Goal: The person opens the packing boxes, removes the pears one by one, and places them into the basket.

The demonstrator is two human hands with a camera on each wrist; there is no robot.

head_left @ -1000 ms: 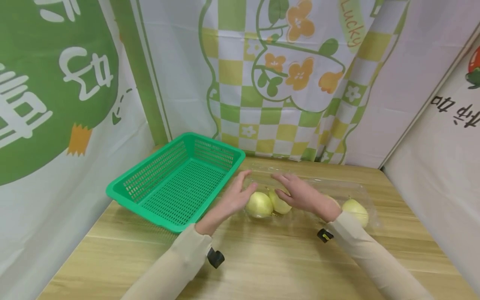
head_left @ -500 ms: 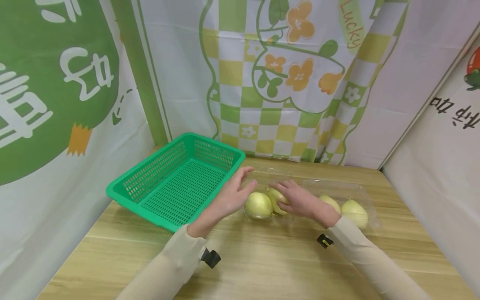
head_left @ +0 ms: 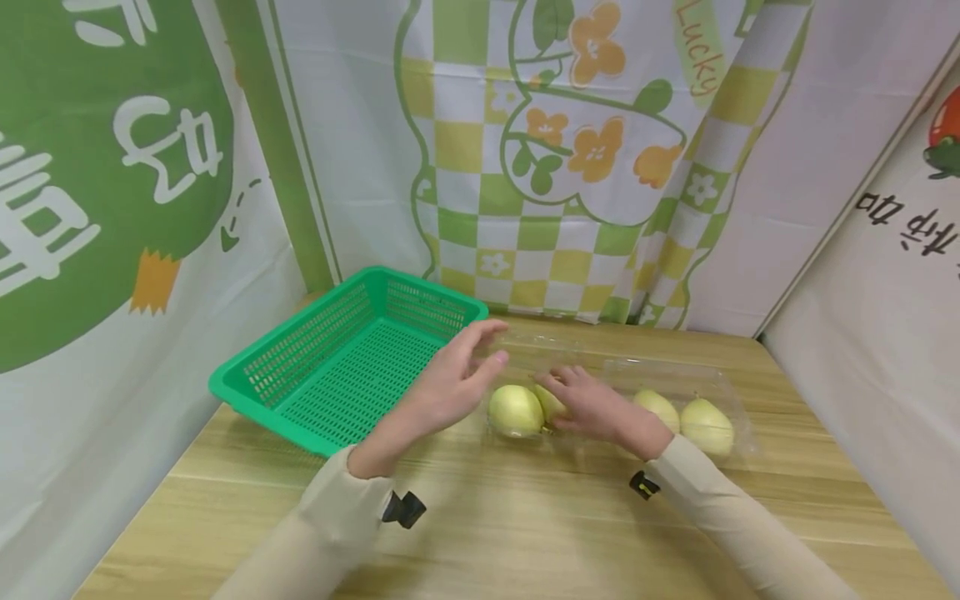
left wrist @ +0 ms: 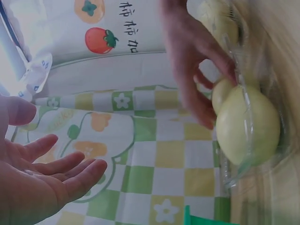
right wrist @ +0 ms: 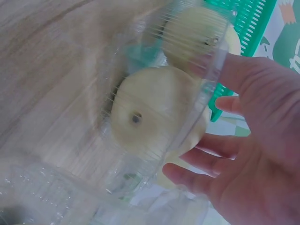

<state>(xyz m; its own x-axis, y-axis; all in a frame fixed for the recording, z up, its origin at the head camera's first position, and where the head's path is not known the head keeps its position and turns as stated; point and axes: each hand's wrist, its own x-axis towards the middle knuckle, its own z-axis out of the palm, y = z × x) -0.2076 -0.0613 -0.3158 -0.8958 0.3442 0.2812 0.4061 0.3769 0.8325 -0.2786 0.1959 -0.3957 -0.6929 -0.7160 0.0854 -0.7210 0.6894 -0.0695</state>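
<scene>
My right hand (head_left: 596,407) reaches into a clear plastic box (head_left: 536,340) and grips a pale yellow-green pear (head_left: 552,405). In the right wrist view, its fingers and thumb bend round that pear (right wrist: 147,112), seen through the box wall. A second pear (head_left: 515,411) lies just left of it in the same box. Over the right rim of the green basket, my left hand (head_left: 448,382) hovers with relaxed fingers and holds nothing. The left wrist view shows the left palm (left wrist: 37,183) turned up, apart from the pears.
The green slotted basket (head_left: 300,433) stands at the left of the wooden table (head_left: 510,517). To the right, another clear box (head_left: 723,385) contains two pears, the outer pear (head_left: 707,427) at its right end. A checked curtain (head_left: 525,233) hangs behind.
My right hand has lowered onto the right-hand pear in the nearer box and taken hold of it. My left hand has drawn away leftward, toward the basket.
</scene>
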